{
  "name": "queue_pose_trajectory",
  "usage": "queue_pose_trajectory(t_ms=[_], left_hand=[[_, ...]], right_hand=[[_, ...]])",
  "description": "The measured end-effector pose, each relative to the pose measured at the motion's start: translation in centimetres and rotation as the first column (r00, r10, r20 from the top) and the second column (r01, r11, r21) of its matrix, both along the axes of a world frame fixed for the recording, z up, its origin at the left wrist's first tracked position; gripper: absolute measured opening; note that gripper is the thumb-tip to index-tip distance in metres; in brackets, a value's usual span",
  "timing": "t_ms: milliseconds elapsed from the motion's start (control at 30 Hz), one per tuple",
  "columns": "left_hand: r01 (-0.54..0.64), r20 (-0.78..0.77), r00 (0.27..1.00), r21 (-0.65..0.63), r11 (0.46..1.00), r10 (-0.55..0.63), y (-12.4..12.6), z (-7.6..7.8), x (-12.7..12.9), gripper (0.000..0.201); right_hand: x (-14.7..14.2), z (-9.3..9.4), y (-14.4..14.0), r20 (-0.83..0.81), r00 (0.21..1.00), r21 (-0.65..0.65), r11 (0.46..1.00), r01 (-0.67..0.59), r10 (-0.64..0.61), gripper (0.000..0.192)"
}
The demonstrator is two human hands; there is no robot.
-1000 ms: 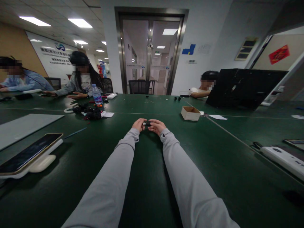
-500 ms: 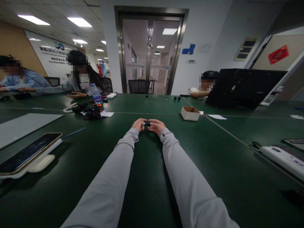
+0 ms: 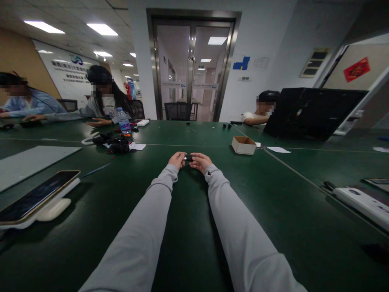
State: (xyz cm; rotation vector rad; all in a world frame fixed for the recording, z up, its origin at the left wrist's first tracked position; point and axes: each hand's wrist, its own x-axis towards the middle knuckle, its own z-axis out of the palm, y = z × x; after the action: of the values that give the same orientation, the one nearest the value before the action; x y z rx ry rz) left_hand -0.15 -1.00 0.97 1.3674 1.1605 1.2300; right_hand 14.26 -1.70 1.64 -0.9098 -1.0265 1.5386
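Black part [image 3: 188, 157]: small and dark, with a pale left end, held just above the green surface [image 3: 188, 243] straight ahead of me, between both hands.
Left hand [image 3: 177, 159]: I have its fingers pinching the part's left end.
Right hand [image 3: 199, 161]: fingers curled onto the right end, touching it.
Near left: phone [image 3: 36, 195] tilted on a white stand.
Near right: white device [image 3: 363, 202] by the edge.
Farther right: open cardboard box [image 3: 243, 144].
Far left: heap of black parts [image 3: 112, 142], water bottle [image 3: 123, 120] behind.
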Motion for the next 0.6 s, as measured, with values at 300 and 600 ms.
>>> queue_pose_trajectory(t_ms=[300,600], left_hand=[[0.017,-0.030,0.999,0.006,1.000,-0.016,0.01,-0.01,-0.05,0.027],[-0.009,-0.023,1.000,-0.012,1.000,0.009,-0.18,0.16,0.00,0.024]], right_hand=[[-0.05,-0.18,0.06,-0.001,1.000,0.005,1.000,0.006,-0.006,0.019],[-0.05,-0.08,0.01,0.002,1.000,-0.001,1.000,0.007,-0.007,0.018]])
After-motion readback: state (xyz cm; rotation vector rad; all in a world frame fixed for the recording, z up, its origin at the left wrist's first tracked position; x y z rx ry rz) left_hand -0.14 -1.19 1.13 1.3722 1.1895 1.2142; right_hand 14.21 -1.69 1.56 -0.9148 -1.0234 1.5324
